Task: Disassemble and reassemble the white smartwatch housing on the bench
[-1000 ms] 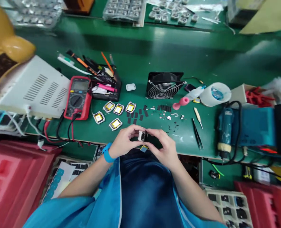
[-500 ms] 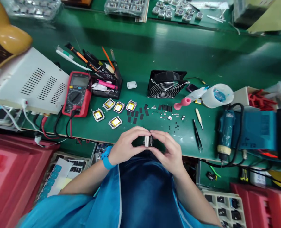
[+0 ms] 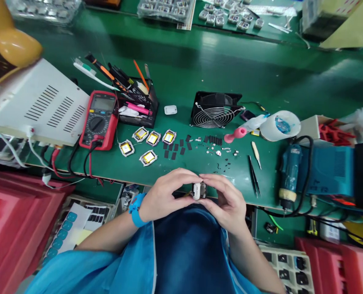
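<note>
Between the fingertips of both hands, just off the bench's front edge, is a small watch-like case (image 3: pixel 198 190), pale on one side and black on the other. My left hand (image 3: pixel 164 194) pinches its left side with thumb and fingers. From the right, my right hand (image 3: pixel 227 200) grips the dark side the same way. The fingers cover part of its top and bottom edges. Beyond my left hand, several open watch cases with yellow-edged inserts (image 3: pixel 149 157) lie on the green bench, beside small black rectangular pads (image 3: pixel 175 147).
A black fan (image 3: pixel 213 109) stands mid-bench. Tweezers (image 3: pixel 254 176), a pale-handled tool (image 3: pixel 256 154) and an electric screwdriver (image 3: pixel 290 175) lie to the right. A red multimeter (image 3: pixel 98 120) and a pen holder (image 3: pixel 138 116) stand left. Tiny loose parts (image 3: pixel 218 153) are scattered near the fan.
Both hands have shifted slightly right and toward my body with the case. The case is turned a little, showing more of its pale and dark faces.
</note>
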The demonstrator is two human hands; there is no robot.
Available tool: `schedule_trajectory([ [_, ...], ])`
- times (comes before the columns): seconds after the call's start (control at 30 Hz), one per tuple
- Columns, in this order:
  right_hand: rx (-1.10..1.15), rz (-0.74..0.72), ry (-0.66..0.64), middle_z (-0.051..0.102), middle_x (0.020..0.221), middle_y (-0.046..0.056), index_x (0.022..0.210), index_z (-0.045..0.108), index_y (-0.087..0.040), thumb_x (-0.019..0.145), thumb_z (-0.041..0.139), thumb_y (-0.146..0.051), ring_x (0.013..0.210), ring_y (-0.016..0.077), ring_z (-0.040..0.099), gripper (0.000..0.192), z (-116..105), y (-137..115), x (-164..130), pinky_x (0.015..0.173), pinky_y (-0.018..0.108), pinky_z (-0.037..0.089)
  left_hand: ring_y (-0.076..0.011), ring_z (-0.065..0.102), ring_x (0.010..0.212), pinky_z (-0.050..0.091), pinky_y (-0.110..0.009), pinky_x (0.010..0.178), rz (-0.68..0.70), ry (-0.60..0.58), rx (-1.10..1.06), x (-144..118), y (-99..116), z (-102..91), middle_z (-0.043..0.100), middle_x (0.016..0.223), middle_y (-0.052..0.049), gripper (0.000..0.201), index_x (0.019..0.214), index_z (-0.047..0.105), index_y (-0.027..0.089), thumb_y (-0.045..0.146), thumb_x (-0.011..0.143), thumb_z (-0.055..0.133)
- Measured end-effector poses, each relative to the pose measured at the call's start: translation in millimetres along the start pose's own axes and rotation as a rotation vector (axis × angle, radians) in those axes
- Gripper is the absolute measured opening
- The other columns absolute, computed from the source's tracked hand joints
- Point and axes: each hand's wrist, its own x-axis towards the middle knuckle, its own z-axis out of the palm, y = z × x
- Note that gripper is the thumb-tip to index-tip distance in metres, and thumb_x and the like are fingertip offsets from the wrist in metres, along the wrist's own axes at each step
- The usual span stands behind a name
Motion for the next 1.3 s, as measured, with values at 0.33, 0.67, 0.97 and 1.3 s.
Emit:
schedule_trajectory([
  [0.33, 0.032, -0.04, 0.011, 0.074, 0.119, 0.01, 0.129, 0.067, -0.026, 0.089, 0.08, -0.025, 0.11, 0.0219, 0.072, 0.042, -5, -9, 5, 0.095, 0.035, 0.06, -0.0219, 0.071, 0.101, 0.06, -0.032, 0.087, -0.068, 0.045, -0.145, 0, 1, 2.5, 0.074, 0.11, -0.01, 0.039, 0.117, 0.071, 0.022, 0.027, 0.082, 0.087],
  [0.67, 0.038, -0.075, -0.001, 0.073, 0.12, 0.01, 0.129, 0.067, -0.023, 0.09, 0.079, -0.024, 0.11, 0.0188, 0.072, 0.041, -13, -17, 0, 0.096, 0.029, 0.059, -0.0195, 0.071, 0.102, 0.062, -0.031, 0.087, 0.062, 0.053, 0.0, 0, 11, 5.6, 0.069, 0.114, -0.008, 0.036, 0.118, 0.069, 0.022, 0.025, 0.086, 0.084],
  [0.97, 0.031, -0.163, -0.016, 0.074, 0.116, 0.012, 0.131, 0.066, -0.023, 0.095, 0.073, -0.023, 0.108, 0.0192, 0.074, 0.037, -16, -30, 3, 0.091, 0.031, 0.063, -0.0228, 0.072, 0.106, 0.066, -0.034, 0.087, 0.215, 0.031, 0.066, -1, 20, 0.0, 0.065, 0.11, -0.007, 0.028, 0.118, 0.066, 0.02, 0.021, 0.092, 0.076],
  [1.3, 0.087, -0.137, -0.047, 0.076, 0.12, 0.011, 0.138, 0.063, -0.025, 0.094, 0.074, -0.024, 0.11, 0.0208, 0.074, 0.045, -20, -29, 4, 0.092, 0.033, 0.063, -0.0232, 0.074, 0.1, 0.068, -0.036, 0.083, 0.164, 0.093, 0.009, -3, 21, 5.4, 0.067, 0.109, -0.007, 0.039, 0.121, 0.068, 0.021, 0.024, 0.086, 0.084],
])
